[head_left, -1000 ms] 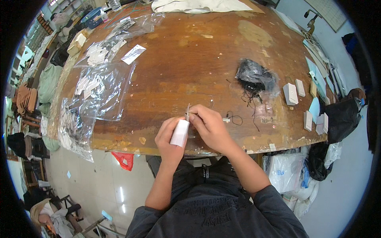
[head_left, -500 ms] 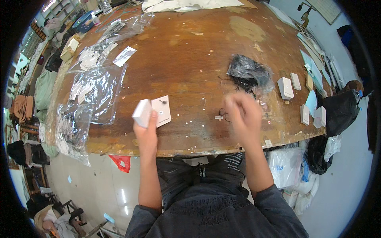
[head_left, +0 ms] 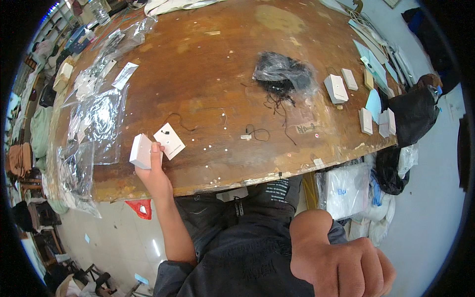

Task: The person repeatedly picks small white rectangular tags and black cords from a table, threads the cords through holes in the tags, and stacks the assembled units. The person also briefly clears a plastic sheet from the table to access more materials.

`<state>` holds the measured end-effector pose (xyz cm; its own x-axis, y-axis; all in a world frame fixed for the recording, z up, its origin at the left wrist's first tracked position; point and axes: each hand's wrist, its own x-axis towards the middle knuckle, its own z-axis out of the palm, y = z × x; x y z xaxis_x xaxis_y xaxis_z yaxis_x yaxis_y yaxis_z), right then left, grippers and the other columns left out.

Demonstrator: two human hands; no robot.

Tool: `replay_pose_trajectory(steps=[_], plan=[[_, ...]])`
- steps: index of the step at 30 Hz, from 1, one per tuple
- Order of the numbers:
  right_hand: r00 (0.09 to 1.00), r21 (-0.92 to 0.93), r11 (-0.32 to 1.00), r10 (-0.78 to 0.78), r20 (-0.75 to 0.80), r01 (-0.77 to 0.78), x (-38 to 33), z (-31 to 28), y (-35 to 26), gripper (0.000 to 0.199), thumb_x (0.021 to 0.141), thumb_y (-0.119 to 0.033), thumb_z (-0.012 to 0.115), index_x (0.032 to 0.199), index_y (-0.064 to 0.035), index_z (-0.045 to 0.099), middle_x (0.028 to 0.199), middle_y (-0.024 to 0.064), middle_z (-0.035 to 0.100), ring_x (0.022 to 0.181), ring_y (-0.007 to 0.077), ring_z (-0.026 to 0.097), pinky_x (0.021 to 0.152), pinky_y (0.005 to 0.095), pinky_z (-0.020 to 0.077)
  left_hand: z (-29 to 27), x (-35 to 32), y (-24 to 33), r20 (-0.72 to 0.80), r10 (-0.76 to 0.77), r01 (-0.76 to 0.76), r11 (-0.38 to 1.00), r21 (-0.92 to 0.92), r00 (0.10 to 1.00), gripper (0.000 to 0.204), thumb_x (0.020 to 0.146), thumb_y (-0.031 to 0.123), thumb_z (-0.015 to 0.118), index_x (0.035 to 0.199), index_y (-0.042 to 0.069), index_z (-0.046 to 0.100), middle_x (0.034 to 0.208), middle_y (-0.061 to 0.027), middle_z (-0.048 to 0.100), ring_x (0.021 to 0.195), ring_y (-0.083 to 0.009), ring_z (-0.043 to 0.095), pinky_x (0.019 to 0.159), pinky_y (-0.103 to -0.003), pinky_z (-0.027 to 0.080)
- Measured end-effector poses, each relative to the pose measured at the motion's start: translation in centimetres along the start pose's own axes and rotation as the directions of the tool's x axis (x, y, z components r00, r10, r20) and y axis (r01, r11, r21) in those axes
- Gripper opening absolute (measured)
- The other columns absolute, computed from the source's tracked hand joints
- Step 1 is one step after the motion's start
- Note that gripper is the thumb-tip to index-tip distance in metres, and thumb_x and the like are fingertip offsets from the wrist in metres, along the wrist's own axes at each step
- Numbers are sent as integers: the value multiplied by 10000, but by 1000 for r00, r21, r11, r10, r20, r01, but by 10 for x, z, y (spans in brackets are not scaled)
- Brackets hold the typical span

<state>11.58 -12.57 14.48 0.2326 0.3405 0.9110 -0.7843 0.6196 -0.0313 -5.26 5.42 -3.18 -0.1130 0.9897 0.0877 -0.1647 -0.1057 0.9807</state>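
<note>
My left hand (head_left: pixel 152 174) grips a small white box (head_left: pixel 141 151) near the front left edge of the worn wooden table (head_left: pixel 213 74). A white card with a small black dot (head_left: pixel 169 141) lies flat on the wood, right beside that box. My right hand (head_left: pixel 341 260) is off the table, low and close to the camera at the lower right, with its fingers curled into a fist and nothing visible in it. A thin black thread loop with a small white tag (head_left: pixel 253 133) lies on the table ahead of me.
Clear plastic bags (head_left: pixel 94 123) cover the table's left side. A black tangled bundle in clear wrap (head_left: pixel 283 76) sits at centre right. Several small white boxes (head_left: pixel 336 89) and papers lie along the right edge. White bags (head_left: pixel 344 190) stand on the floor at my right.
My right hand left the table and dropped back toward my body at the lower right. My left hand stayed at the table's left with the white box, the card now lying beside it.
</note>
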Motion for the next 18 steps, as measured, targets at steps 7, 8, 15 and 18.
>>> replay_pose_trajectory(steps=[7,8,15,18], plan=[[999,-129,992,5,40,1,-2,-2,-14,269,934,-217,521,714,-64,534,649,107,583,611,243,573,676,436,574,-2,2,-4,12,48,-48,998,29,999,379,909,149,651,1208,-51,530,995,-102,631,898,-144,592,862,-301,453],[999,-133,991,33,37,-28,-6,-2,-21,245,933,-229,525,749,-68,544,661,109,593,612,240,576,686,430,575,-2,2,-5,10,46,-47,999,19,999,385,909,151,650,1214,-52,528,994,-102,629,897,-144,591,863,-303,453],[812,-819,3,-128,-569,-573,-112,-8,-74,126,853,-54,621,770,-35,528,658,49,539,540,158,486,503,300,411,-2,2,-4,39,64,-62,997,-49,997,405,908,136,652,1229,-68,512,999,-108,623,893,-150,587,874,-307,454],[177,-162,-183,-71,-982,-970,-194,-49,-77,245,862,-164,688,835,48,568,646,62,571,537,131,551,479,302,449,-1,1,-3,38,83,-81,996,-35,996,391,909,133,649,1214,-70,513,976,-102,629,886,-151,589,865,-307,458]])
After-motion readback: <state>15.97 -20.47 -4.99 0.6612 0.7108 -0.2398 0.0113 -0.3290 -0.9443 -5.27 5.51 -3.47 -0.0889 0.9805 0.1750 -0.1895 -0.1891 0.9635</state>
